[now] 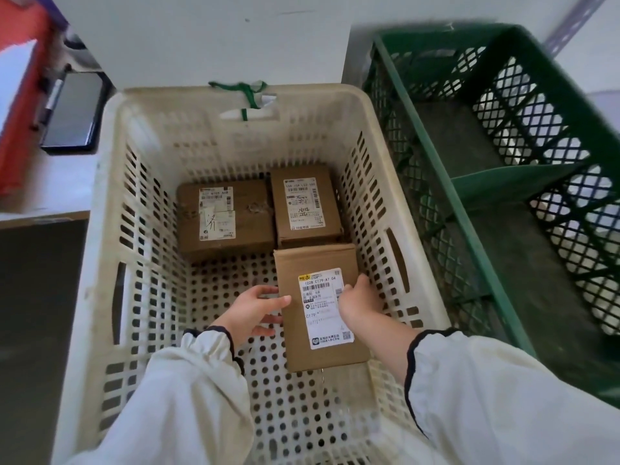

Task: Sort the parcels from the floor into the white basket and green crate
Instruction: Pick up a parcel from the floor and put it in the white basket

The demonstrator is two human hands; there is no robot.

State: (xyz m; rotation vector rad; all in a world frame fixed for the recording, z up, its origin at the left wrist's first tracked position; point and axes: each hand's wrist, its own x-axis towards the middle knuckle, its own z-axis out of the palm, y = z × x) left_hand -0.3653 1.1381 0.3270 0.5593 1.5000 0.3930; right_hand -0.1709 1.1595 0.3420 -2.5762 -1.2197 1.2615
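Note:
Inside the white basket (110, 203) I hold a brown cardboard parcel (315, 263) with a white label, low over the basket floor at the right side. My left hand (255, 310) grips its left edge and my right hand (357, 302) grips its right edge. Two more labelled brown parcels lie side by side at the far end of the basket floor: a wider parcel (245, 226) on the left and a narrower parcel (302, 203) on the right. The green crate (446, 196) stands to the right of the basket; I see no parcels in it.
A green strap (246, 92) is tied to the basket's far rim. A dark tablet-like device (72, 112) leans at the upper left beside a red object (20, 105). A white wall rises behind both containers. Dark floor shows at the left.

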